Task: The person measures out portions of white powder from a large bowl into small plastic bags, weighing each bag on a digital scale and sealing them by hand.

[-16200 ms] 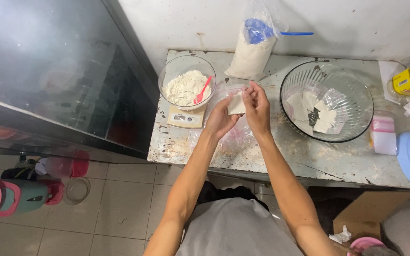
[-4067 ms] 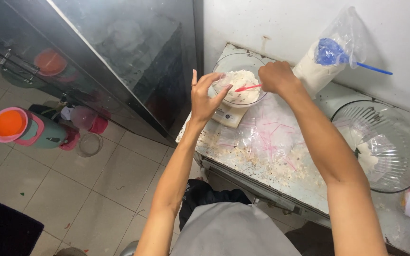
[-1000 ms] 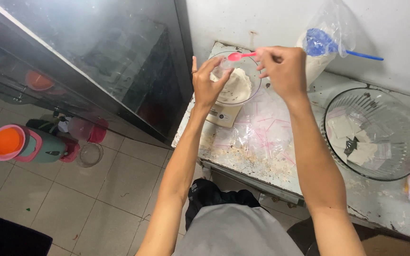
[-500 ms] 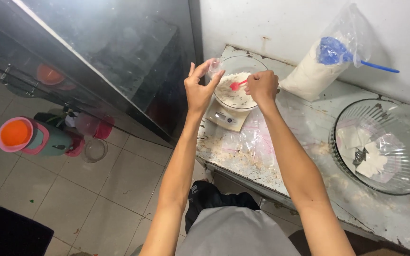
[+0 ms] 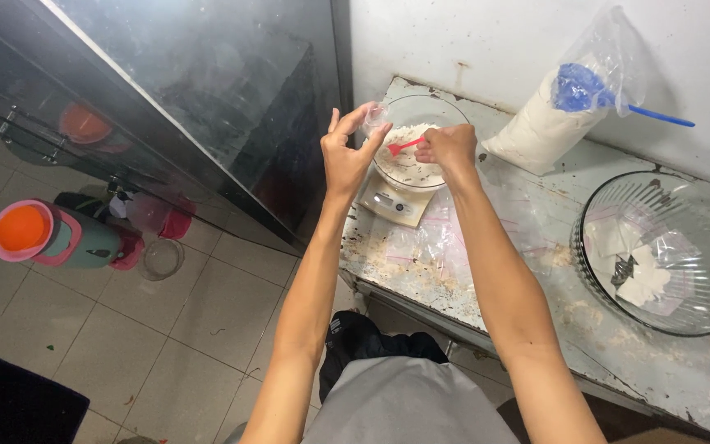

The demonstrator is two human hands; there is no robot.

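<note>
bowl: clear glass, glossy | spoon: red plastic | table: worn, rough painted metal | floor: matt tile

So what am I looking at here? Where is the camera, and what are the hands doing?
The camera sits on a person's head and looks down at their own bare arms. The left hand holds up a small clear bag. The right hand holds a pink spoon over a glass bowl of white powder, which stands on a small scale. On the worn table also lie empty little bags, a big bag of powder with a blue scoop, and a large glass bowl with filled packets.
</note>
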